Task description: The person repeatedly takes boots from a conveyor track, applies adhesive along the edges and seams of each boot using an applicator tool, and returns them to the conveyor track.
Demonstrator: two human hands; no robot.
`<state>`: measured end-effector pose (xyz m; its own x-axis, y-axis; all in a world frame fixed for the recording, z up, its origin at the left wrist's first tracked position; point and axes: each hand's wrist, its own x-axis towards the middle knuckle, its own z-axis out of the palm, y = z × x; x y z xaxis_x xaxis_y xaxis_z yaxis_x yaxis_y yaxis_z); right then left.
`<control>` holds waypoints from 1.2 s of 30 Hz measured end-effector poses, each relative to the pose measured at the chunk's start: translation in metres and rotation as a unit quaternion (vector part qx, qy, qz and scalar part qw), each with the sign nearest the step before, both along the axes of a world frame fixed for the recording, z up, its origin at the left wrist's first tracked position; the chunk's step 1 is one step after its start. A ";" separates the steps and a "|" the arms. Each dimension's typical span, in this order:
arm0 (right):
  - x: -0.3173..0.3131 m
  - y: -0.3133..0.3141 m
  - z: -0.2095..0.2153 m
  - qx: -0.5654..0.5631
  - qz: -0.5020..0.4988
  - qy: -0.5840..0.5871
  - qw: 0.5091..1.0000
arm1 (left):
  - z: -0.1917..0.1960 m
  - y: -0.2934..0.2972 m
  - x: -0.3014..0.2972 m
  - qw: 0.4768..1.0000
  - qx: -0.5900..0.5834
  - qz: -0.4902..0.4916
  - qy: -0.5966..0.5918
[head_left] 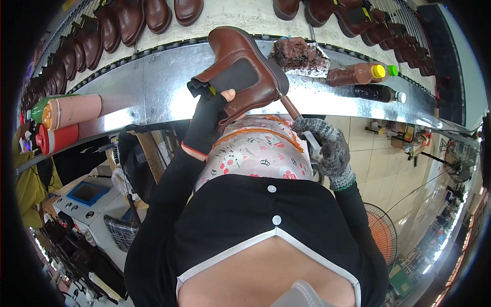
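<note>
My left hand (207,120), in a black fingerless glove, grips a brown leather Chelsea boot (230,46) by its shaft, thumb over the dark elastic side panel (238,77). Tilted above my lap, the boot has its toe pointing away and its dark sole (273,69) facing right. A grey knitted glove covers my right hand (327,146), which is closed around a slim brown-handled tool (290,106). The tool's thin tip meets the boot near the heel edge. Something whitish (313,143) also shows between the right fingers; its kind is unclear.
A metal ledge (163,77) runs before me, beside a pale conveyor (230,15) with rows of brown boots (130,20). On the ledge are a dark-stained block (299,55), a brown bottle (353,74) and a black bottle (378,93). Pink and red containers (74,111) stand left; a fan (377,233) right.
</note>
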<state>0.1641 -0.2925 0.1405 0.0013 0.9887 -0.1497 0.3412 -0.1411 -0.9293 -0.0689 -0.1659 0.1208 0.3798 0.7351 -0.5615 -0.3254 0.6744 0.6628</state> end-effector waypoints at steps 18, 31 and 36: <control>-0.007 -0.008 -0.013 -0.247 -0.142 0.366 0.886 | 0.007 0.032 -0.013 0.996 -0.012 0.027 -0.081; -0.036 0.044 -0.164 -0.118 -0.287 0.359 0.880 | -0.050 0.215 0.061 0.990 0.127 -0.061 0.020; -0.042 0.043 -0.167 -0.110 -0.293 0.397 0.863 | -0.094 0.273 0.109 0.942 0.239 -0.021 0.234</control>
<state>0.1224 -0.2496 -0.0266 0.3020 0.8007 -0.5174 -0.5803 -0.2762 -0.7661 0.0398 0.1067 0.0267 0.2062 0.9365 -0.2837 0.0982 0.2687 0.9582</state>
